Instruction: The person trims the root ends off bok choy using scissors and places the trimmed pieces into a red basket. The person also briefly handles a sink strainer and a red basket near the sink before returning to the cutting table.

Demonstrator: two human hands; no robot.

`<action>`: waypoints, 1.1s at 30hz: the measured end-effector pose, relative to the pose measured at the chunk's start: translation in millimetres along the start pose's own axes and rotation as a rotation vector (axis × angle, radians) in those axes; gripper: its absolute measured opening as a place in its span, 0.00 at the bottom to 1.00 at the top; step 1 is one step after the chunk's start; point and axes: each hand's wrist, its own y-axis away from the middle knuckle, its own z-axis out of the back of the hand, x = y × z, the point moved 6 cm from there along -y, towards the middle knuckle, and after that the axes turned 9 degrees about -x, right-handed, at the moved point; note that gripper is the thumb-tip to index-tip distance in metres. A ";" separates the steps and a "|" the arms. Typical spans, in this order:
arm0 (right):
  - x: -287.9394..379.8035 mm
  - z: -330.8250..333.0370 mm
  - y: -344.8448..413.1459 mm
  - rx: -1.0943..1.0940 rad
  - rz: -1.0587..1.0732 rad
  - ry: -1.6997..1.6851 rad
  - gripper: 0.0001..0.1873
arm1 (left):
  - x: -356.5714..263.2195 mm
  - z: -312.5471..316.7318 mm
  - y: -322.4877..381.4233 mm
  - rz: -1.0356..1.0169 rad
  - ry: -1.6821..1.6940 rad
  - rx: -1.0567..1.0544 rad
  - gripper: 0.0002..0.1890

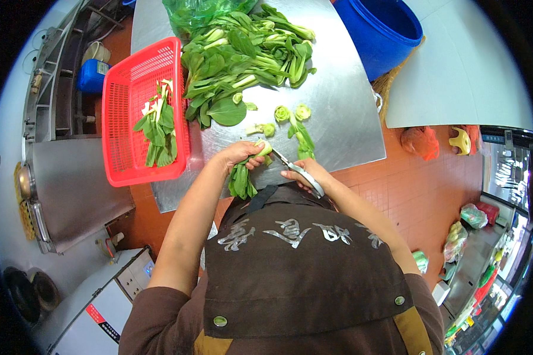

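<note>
My left hand (pixel 244 155) grips a head of bok choy (pixel 242 179), its pale base up and its leaves hanging down near the table's front edge. In my right hand (pixel 307 174) is a pair of scissors (pixel 300 171), whose blades point at that base. Just beyond my hands lie cut bok choy bases (pixel 303 112) and a small leafy stalk (pixel 305 141). A large pile of bok choy (pixel 244 57) covers the back of the steel table (pixel 346 111). Left of it, a red plastic basket (pixel 184 155) holds several loose leaves (pixel 160 128).
A green plastic bag (pixel 204 15) sits behind the pile. Past the table's right side stands a blue plastic barrel (pixel 368 44). Orange-red bags (pixel 419 143) and a yellow stool (pixel 460 141) are on the tiled floor at right. A steel counter (pixel 80 191) stands at left.
</note>
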 end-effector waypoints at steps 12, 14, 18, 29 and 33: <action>-25.5 15.0 3.5 0.045 -0.012 -0.300 0.29 | -99.9 51.3 201.6 -0.758 0.224 -0.540 0.17; -25.4 21.8 10.7 -0.005 -0.023 -0.300 0.25 | -113.7 81.2 232.8 -0.775 0.147 -0.831 0.15; -13.6 19.5 10.0 -0.022 0.138 -0.050 0.23 | -143.2 131.6 269.8 -0.906 -1.022 -1.966 0.25; -29.1 28.8 34.8 -0.213 0.230 -0.104 0.30 | -227.0 -121.0 -33.0 -1.437 -2.138 -0.721 0.20; -35.6 40.2 51.6 -0.254 0.160 -0.110 0.30 | -239.2 -109.5 -75.5 -0.796 -2.456 -0.742 0.15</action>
